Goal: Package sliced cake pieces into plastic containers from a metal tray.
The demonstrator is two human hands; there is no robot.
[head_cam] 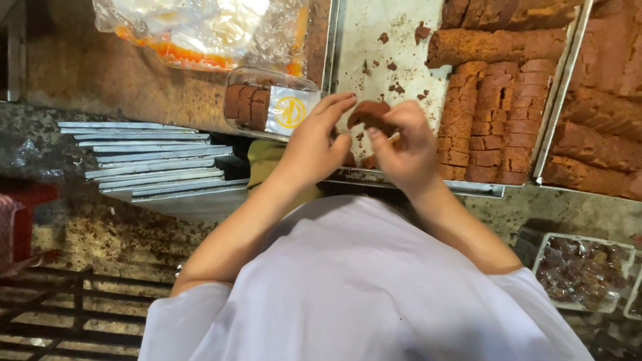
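We bring both bare hands together over the near edge of a metal tray [374, 67], forearms angled inward from our white-sleeved shoulders. Our left hand [314, 144] arches with fingers curled and fingertips narrowed onto a brown slice of cake [369, 113], while our right hand [404, 147] pinches the same slice from the other side, thumb and fingers closed on it. The slice sits between the two sets of fingertips, lifted just above the tray; it is dark reddish-brown, rounded and crumbly at the rim. Beyond our right fingers stand rows of sliced brown loaves [488, 127]; beyond our left fingers lies a clear plastic box [271, 103] part-filled with slices. The slice's lower half is hidden behind our fingers, and we cannot tell its thickness or whether a second piece lies beneath our palms.
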